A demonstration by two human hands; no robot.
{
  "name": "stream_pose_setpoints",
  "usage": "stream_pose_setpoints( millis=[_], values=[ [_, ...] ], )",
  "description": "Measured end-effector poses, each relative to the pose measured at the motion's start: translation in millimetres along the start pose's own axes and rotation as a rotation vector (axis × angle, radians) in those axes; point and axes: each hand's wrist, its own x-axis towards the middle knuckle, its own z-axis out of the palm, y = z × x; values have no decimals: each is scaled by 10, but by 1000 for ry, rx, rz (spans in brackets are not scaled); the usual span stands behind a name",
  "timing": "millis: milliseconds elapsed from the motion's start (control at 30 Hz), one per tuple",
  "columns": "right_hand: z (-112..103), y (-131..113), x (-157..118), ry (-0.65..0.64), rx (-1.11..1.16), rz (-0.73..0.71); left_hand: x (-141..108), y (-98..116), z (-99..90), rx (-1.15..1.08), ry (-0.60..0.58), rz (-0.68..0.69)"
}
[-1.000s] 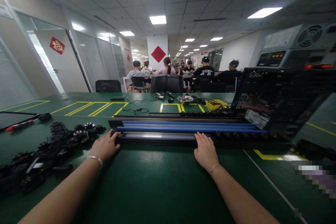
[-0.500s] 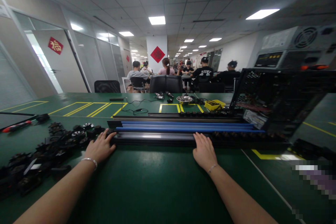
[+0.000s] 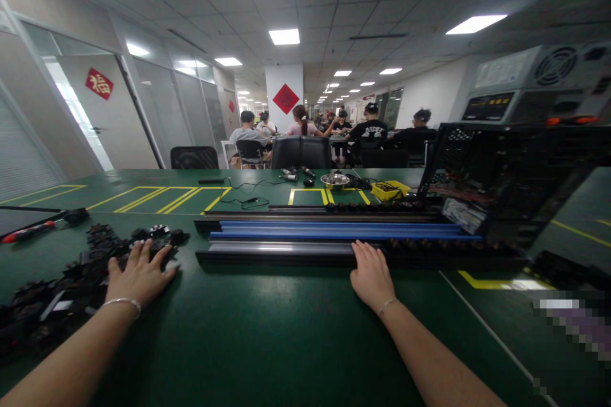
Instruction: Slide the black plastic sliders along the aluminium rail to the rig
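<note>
My left hand (image 3: 140,272) is spread over the right edge of a pile of small black parts (image 3: 90,267), its fingers apart and holding nothing. A long grey and black rail (image 3: 286,254) lies crosswise in front of me, with a row of black parts (image 3: 429,247) along its right portion. My right hand (image 3: 372,272) rests its fingertips on this rail, fingers stretched out and close together. Just behind is a blue rail (image 3: 334,229), parallel to the grey one.
An open computer case (image 3: 525,184) carries a power supply (image 3: 525,70) at right. Farther back are a metal bowl (image 3: 335,180), a yellow tray (image 3: 390,190) and cables. Red-handled screwdriver (image 3: 28,232) at far left. Several people sit beyond the table.
My left hand has left the rail's left end and moved left to the black parts. My right hand stays on the rail.
</note>
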Motion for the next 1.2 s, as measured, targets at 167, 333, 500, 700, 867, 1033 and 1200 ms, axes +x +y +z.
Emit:
stream_pose_setpoints(
  millis=[167, 333, 500, 700, 867, 1033, 1200],
  values=[
    [-13, -6, -1, -12, 0, 0, 76, -257, 10, -11, -65, -202],
    [-24, -7, -3, -19, -1, 9, 161, -447, 86, -80, -130, -324],
    [-21, -21, 1, 5, 3, 12, 182, -471, 49, -88, -139, -345],
    [-27, -22, 22, 116, 10, 67, 149, 159, -220, -163, 77, -87],
    [-42, 50, 20, 256, -41, 236, -91, 1192, -474, -317, 125, 189],
    [-25, 111, 16, 198, -34, 346, -508, 2070, -661, -492, 109, 466],
    [-51, 92, 19, 168, -24, 341, -691, 2354, -707, -508, 118, 480]
  ],
)
